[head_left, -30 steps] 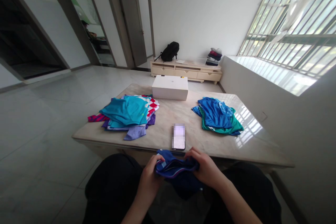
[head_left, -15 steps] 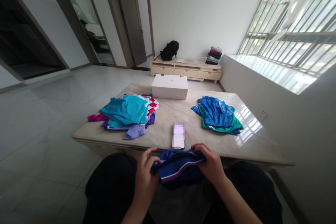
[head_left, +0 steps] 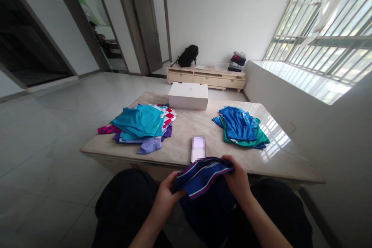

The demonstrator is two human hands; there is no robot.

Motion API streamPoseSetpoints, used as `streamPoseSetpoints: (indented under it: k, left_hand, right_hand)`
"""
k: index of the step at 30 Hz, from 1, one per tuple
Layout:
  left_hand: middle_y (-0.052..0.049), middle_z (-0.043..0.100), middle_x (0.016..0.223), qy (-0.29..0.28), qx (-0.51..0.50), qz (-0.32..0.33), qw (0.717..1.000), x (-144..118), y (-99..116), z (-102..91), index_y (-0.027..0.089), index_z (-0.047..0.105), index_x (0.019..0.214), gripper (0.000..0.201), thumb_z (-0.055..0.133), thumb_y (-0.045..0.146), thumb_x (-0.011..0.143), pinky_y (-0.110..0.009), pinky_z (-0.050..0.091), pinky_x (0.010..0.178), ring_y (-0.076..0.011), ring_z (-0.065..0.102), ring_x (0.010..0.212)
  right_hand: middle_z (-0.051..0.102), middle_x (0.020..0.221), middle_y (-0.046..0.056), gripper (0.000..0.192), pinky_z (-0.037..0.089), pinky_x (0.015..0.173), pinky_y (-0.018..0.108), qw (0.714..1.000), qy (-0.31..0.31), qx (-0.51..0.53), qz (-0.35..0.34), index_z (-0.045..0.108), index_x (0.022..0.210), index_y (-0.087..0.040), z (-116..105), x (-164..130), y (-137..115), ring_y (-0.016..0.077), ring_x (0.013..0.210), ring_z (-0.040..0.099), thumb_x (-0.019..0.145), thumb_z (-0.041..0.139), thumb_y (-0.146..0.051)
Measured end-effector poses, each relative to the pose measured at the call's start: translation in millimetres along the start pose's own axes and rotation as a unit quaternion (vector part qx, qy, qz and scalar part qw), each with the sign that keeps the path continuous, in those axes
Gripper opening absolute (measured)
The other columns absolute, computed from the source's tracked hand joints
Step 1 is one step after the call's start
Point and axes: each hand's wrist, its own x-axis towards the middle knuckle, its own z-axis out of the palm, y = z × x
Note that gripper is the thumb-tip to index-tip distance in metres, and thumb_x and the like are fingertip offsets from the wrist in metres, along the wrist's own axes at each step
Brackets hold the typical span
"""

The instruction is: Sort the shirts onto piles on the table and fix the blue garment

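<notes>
A navy garment [head_left: 209, 201] with white and red stripes along its edge hangs between my hands, in front of the table's near edge. My left hand [head_left: 170, 192] grips its left end, thumb on top and fingers partly hidden in the folds. At its right end my right hand [head_left: 236, 174] is closed on the cloth by the striped edge. Its lower part drops into the shadow between my knees, and I cannot tell whether it is a shirt or shorts. Just beyond the cloth lies a phone [head_left: 198, 148] with a lit, blurred screen.
On the marble-look table [head_left: 183, 124] a pile of shirts [head_left: 142, 122] lies left, and a pile of blue and green clothes [head_left: 238, 126] right. A white box [head_left: 188, 97] stands at the far edge. Behind, a low cabinet [head_left: 206, 79] bears a black backpack [head_left: 188, 56] and folded clothes [head_left: 236, 62].
The garment has opened out: its striped edge is raised and more cloth hangs down below. My left hand has turned and closed on the cloth; my right hand has shifted slightly right.
</notes>
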Motion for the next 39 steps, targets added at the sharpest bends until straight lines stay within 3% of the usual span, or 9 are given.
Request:
streamPoseSetpoints:
  k: [6,11,17,24,30,32,35,37,39]
  left_hand:
    - [-0.005,0.080,0.094,0.070,-0.095,-0.014,0.993,1,-2,-4.0,0.018,0.079,0.100,0.042,0.095,0.036,0.066,-0.027,0.055,0.082,-0.0235,0.072,0.089]
    - [-0.006,0.081,0.092,0.128,-0.134,-0.006,0.983,5,-9,-8.8,0.017,0.079,0.099,0.047,0.091,0.052,0.071,-0.030,0.056,0.085,-0.0224,0.074,0.086]
    - [-0.006,0.081,0.092,0.159,-0.143,-0.008,0.977,4,-7,-7.9,0.017,0.076,0.100,0.053,0.090,0.058,0.070,-0.033,0.058,0.084,-0.0244,0.075,0.087]
    - [-0.009,0.079,0.103,0.156,-0.101,-0.025,0.982,3,-14,0.4,0.017,0.071,0.110,0.055,0.085,0.058,0.077,-0.031,0.056,0.087,-0.0258,0.074,0.097]
    - [-0.010,0.074,0.112,0.177,0.037,0.025,0.983,5,-29,6.8,0.022,0.046,0.144,0.069,0.072,0.053,0.088,-0.043,0.055,0.097,-0.0279,0.073,0.106]
    - [-0.009,0.072,0.109,0.180,0.089,0.069,0.977,4,-31,8.3,0.023,0.052,0.137,0.056,0.069,0.050,0.090,-0.045,0.054,0.100,-0.0279,0.072,0.107]
    - [-0.010,0.071,0.113,0.140,0.133,0.099,0.976,1,-27,12.6,0.023,0.072,0.099,0.029,0.068,0.050,0.090,-0.046,0.050,0.106,-0.0307,0.068,0.113]
    - [-0.011,0.073,0.114,0.082,0.121,0.065,0.987,-2,-23,17.0,0.022,0.077,0.088,0.033,0.068,0.055,0.089,-0.046,0.049,0.107,-0.0332,0.067,0.115]
    - [-0.012,0.076,0.110,0.018,0.082,0.010,0.996,-4,-20,21.2,0.021,0.080,0.096,0.044,0.065,0.062,0.090,-0.046,0.052,0.103,-0.0337,0.070,0.109]
  right_hand:
    - [0.078,0.093,0.005,0.020,0.051,0.084,0.037,0.998,-0.028,0.035,0.040,0.072,0.101,-0.021,0,4,2,0.0285,0.092,0.071,0.083,0.069,-0.030]
    - [0.078,0.089,0.008,0.036,0.054,0.076,0.038,0.982,-0.123,0.120,0.080,0.077,0.099,-0.017,3,8,1,0.0286,0.084,0.070,0.091,0.069,-0.052]
    - [0.081,0.103,0.010,0.050,0.059,0.094,0.048,0.920,-0.246,0.265,0.150,0.076,0.117,-0.017,4,3,-8,0.0301,0.095,0.076,0.090,0.072,-0.059]
    - [0.080,0.110,0.008,0.056,0.053,0.105,0.050,0.831,-0.266,0.389,0.296,0.075,0.121,-0.019,14,-13,-16,0.0300,0.105,0.075,0.074,0.090,-0.045]
    - [0.079,0.114,0.006,0.051,0.052,0.105,0.045,0.826,-0.309,0.392,0.262,0.075,0.119,-0.021,35,-18,-21,0.0278,0.109,0.073,0.075,0.091,-0.041]
    - [0.079,0.114,0.007,0.051,0.051,0.105,0.046,0.828,-0.317,0.402,0.228,0.074,0.123,-0.021,39,-16,-23,0.0282,0.111,0.072,0.079,0.088,-0.043]
    - [0.078,0.114,0.008,0.049,0.053,0.102,0.047,0.864,-0.286,0.375,0.178,0.074,0.123,-0.020,43,-14,-24,0.0296,0.110,0.072,0.084,0.083,-0.048]
    - [0.078,0.117,0.008,0.047,0.052,0.102,0.046,0.885,-0.267,0.351,0.149,0.075,0.121,-0.021,47,-15,-24,0.0302,0.111,0.070,0.084,0.083,-0.049]
    - [0.077,0.118,0.008,0.046,0.052,0.100,0.043,0.895,-0.270,0.332,0.122,0.076,0.122,-0.022,49,-18,-24,0.0301,0.111,0.069,0.084,0.083,-0.049]
